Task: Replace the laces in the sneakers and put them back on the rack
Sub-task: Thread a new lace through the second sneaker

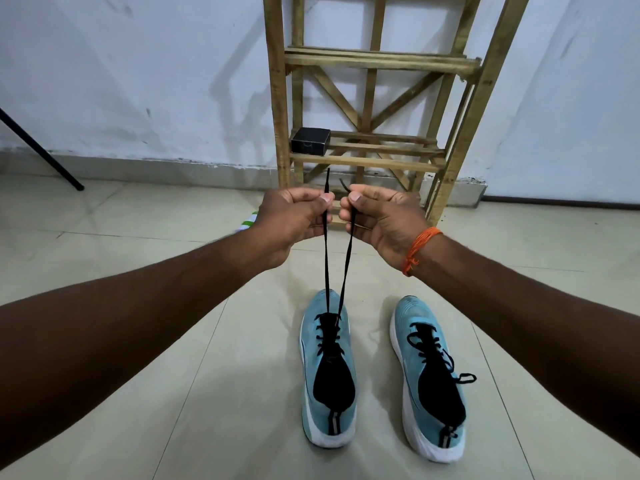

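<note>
Two light-blue sneakers stand side by side on the tiled floor, toes pointing away from me. The left sneaker (328, 372) has a black lace (326, 271) threaded through its eyelets, and both ends rise taut above it. My left hand (294, 216) pinches one end and my right hand (379, 220) pinches the other, close together in front of the wooden rack (367, 60). The right sneaker (427, 379) is laced in black with a loop lying over its right side.
A small black box (310, 141) sits on the rack's lower shelf at the left. A black pole (38, 150) slants down to the floor at the far left. Something green and white (250, 220) shows behind my left wrist. A white wall stands behind the rack.
</note>
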